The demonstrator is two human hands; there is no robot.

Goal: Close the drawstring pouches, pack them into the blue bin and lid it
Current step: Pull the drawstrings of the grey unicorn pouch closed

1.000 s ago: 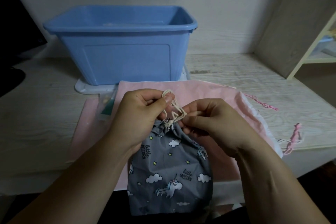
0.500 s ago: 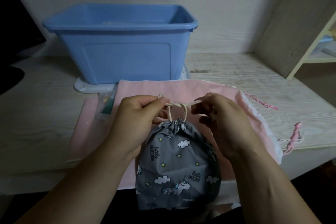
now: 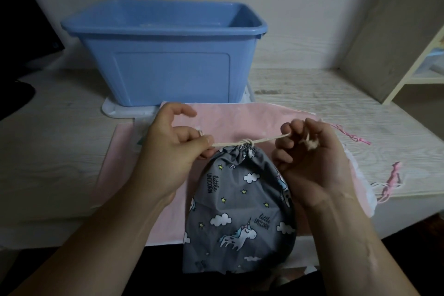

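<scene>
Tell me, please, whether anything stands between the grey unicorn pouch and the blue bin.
Nothing visible does. Only the flat pink pouch, on which the grey unicorn pouch lies, spreads between it and the blue bin, whose top is open and unlidded.

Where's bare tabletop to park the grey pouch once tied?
Bare table left of the pink pouch. Another patch right of the blue bin, behind the pink cords. Centre front is crowded: left hand and right hand pulling the drawstring of the grey pouch.
</scene>
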